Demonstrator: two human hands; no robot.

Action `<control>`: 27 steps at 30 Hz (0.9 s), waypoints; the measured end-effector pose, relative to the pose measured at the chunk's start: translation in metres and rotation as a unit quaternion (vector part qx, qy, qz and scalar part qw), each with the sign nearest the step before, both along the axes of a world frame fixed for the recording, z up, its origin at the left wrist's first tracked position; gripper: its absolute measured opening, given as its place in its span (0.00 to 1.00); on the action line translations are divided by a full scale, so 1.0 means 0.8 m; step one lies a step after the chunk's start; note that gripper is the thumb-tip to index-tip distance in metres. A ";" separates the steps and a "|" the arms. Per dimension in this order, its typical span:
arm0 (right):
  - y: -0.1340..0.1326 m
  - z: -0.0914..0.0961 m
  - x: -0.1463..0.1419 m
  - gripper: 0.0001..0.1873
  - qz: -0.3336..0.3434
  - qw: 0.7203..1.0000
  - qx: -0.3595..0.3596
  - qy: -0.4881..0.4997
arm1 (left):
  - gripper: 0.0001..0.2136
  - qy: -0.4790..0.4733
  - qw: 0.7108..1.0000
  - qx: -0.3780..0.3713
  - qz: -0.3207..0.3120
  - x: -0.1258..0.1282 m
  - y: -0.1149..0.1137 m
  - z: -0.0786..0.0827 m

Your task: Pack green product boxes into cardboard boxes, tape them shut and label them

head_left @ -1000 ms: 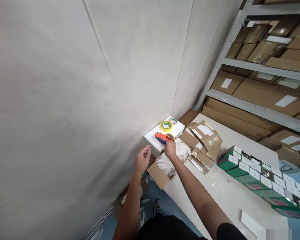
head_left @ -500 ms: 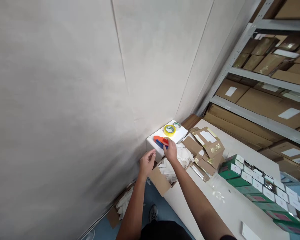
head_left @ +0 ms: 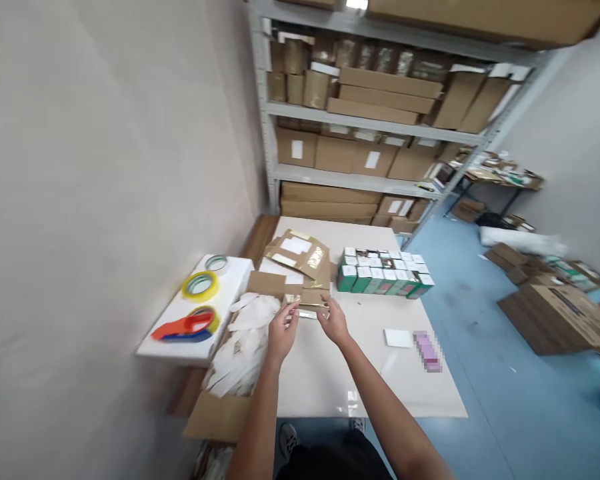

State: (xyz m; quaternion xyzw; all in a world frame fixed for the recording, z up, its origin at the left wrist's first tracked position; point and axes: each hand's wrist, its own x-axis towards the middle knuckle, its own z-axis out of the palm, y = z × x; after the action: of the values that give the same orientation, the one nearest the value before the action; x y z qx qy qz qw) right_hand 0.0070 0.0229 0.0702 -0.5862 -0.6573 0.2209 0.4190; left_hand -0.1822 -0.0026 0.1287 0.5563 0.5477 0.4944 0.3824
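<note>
Both my hands reach over the white table [head_left: 330, 380] to a pile of flattened brown cartons with gold tape [head_left: 300, 257]. My left hand [head_left: 281, 331] and my right hand [head_left: 335, 322] each pinch one end of the nearest flat carton [head_left: 307, 307], whose gold edge lies between them. The hands are slightly blurred. An orange and blue tape dispenser [head_left: 183, 327] lies on a white foam box [head_left: 180, 350] to the left, apart from both hands.
A yellow tape roll [head_left: 200, 285] and a second roll [head_left: 216, 263] sit on the foam box. An open carton of white paper [head_left: 240, 350] stands by my left arm. Green boxes [head_left: 383, 275] fill the table's far side. Shelves of cartons [head_left: 370, 153] stand behind.
My right hand has let go of the tape dispenser on the foam box. Both hands have moved right to the flattened cartons, and my view has swung right toward the shelves.
</note>
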 end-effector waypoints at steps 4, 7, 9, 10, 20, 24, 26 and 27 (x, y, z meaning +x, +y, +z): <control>-0.011 -0.018 0.114 0.28 -0.070 0.997 -0.015 0.026 | 0.18 0.018 0.999 -0.005 -0.049 0.094 0.024 -0.010; -0.007 -0.024 0.193 0.27 -0.100 0.994 -0.017 0.047 | 0.18 0.034 0.998 -0.014 -0.057 0.161 0.033 -0.013; 0.002 -0.028 0.244 0.27 -0.124 0.990 -0.022 0.064 | 0.18 0.048 0.996 -0.019 -0.068 0.205 0.038 -0.013; 0.007 -0.029 0.268 0.28 -0.136 0.988 -0.026 0.072 | 0.18 0.057 0.995 -0.022 -0.079 0.226 0.041 -0.012; 0.034 -0.037 0.510 0.28 -0.229 0.969 -0.031 0.090 | 0.15 0.107 0.973 -0.027 -0.202 0.478 0.121 -0.030; 0.045 -0.049 0.604 0.29 -0.264 0.961 -0.042 0.069 | 0.16 0.133 0.953 -0.034 -0.271 0.596 0.162 -0.058; 0.054 -0.059 0.641 0.30 -0.268 0.960 -0.056 0.061 | 0.17 0.156 0.941 -0.024 -0.300 0.652 0.183 -0.074; 0.060 -0.065 0.656 0.30 -0.269 0.959 -0.065 0.059 | 0.18 0.168 0.934 -0.021 -0.314 0.678 0.194 -0.081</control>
State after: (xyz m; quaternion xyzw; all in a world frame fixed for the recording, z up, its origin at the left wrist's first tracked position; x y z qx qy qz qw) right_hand 0.5317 0.0711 0.0179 -0.7532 -0.4337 0.1765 0.4621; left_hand 0.3603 0.1522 0.0638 0.7666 0.4118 0.2368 0.4320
